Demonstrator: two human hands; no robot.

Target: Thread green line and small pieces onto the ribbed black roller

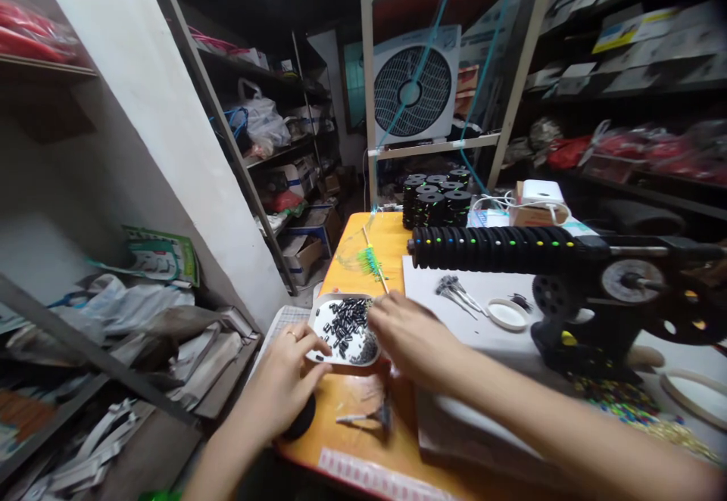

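A white dish point(325, 306) holds many small black cylinders point(347, 319) and a heap of tiny dark grains point(366, 350). My left hand point(292, 368) is at its near left edge, thumb and forefinger apart with nothing visible between them. Over the right rim, my right hand point(406, 334) has its fingers closed; what they hold, if anything, is hidden. A thin stick with green bristles point(372, 262) runs down to the knuckles of that hand; whether it is gripped or lies behind, I cannot tell. Below the dish lies a blurred dark-headed piece with pale stems point(366, 416).
On the right stands a black machine with a ridged roller point(494, 247) dotted with coloured pins. Black spools point(435, 197) are stacked behind it. Grey-tipped sticks point(457, 293) and a round lid point(507, 315) lie on the white sheet. Colourful beads point(619, 402) are spread near the machine's base.
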